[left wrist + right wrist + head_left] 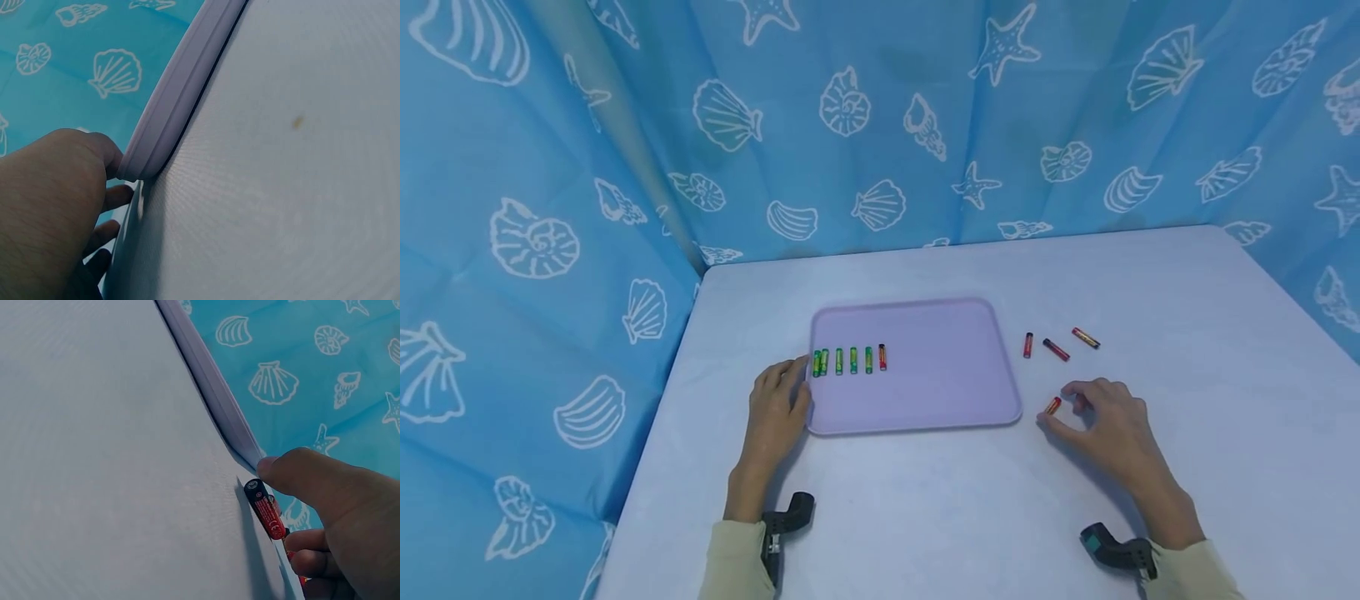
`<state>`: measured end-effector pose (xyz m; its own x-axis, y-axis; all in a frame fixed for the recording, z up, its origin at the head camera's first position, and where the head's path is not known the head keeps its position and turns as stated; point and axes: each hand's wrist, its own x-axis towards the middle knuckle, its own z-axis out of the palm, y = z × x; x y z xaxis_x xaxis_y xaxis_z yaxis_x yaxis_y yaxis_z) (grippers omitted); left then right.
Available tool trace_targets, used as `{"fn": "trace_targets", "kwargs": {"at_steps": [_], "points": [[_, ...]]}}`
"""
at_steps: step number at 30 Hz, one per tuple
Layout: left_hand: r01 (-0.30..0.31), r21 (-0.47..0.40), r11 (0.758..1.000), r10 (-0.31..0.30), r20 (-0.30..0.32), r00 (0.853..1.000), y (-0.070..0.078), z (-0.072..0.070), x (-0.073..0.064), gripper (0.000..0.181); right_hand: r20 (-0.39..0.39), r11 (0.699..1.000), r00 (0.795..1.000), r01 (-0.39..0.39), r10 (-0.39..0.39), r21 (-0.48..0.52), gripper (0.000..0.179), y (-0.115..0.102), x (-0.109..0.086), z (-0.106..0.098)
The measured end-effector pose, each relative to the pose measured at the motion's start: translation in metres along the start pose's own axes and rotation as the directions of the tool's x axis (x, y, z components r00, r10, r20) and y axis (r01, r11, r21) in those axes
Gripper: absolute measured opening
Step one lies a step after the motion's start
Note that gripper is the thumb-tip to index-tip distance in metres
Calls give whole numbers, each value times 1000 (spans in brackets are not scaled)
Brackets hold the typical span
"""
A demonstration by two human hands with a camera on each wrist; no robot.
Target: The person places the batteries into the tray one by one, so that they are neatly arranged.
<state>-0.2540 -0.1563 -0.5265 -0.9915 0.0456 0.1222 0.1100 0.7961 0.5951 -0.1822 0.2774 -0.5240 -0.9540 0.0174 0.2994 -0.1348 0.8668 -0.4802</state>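
My left hand (pixel 778 412) rests at the left edge of a lilac tray (pixel 925 408), its thumb and fingertips touching the rim. In the left wrist view the thumb (pixel 103 150) meets the tray corner (pixel 147 159). A row of several green batteries (pixel 853 360) and one red-and-black battery (pixel 882 357) lies on the tray's left half. Right of the tray, my right hand (pixel 1112 429) pinches a red battery (pixel 1053 406) between thumb and finger. That battery's dark end and red label (pixel 265 509) show in the right wrist view.
Three more red batteries, one upright-lying (pixel 1027 345), one slanted (pixel 1056 349) and one farther right (pixel 1086 337), lie beyond my right hand on the white tablecloth (pixel 925 517). A blue shell-patterned curtain (pixel 880 125) hangs behind the table and along its sides.
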Motion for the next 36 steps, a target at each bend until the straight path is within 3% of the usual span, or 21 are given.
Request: {"fn": "trace_targets", "kwargs": {"at_steps": [10, 19, 27, 36], "points": [[15, -3, 1000, -15, 1, 1000, 0, -1, -1, 47, 40, 1000, 999, 13, -12, -24, 42, -3, -1, 1], [6, -11, 1000, -6, -15, 1000, 1, 1, 0, 46, -40, 996, 996, 86, -85, 18, 38, -4, 1, 2], [-7, -25, 1000, 7, -4, 1000, -2, 1, 2, 46, -91, 980, 979, 188, -182, 67, 39, -10, 10, 3], [-12, -24, 1000, 12, -5, 1000, -4, 1, 2, 46, -3, 972, 976, 217, -218, 94, 38, -22, 33, 7]]}}
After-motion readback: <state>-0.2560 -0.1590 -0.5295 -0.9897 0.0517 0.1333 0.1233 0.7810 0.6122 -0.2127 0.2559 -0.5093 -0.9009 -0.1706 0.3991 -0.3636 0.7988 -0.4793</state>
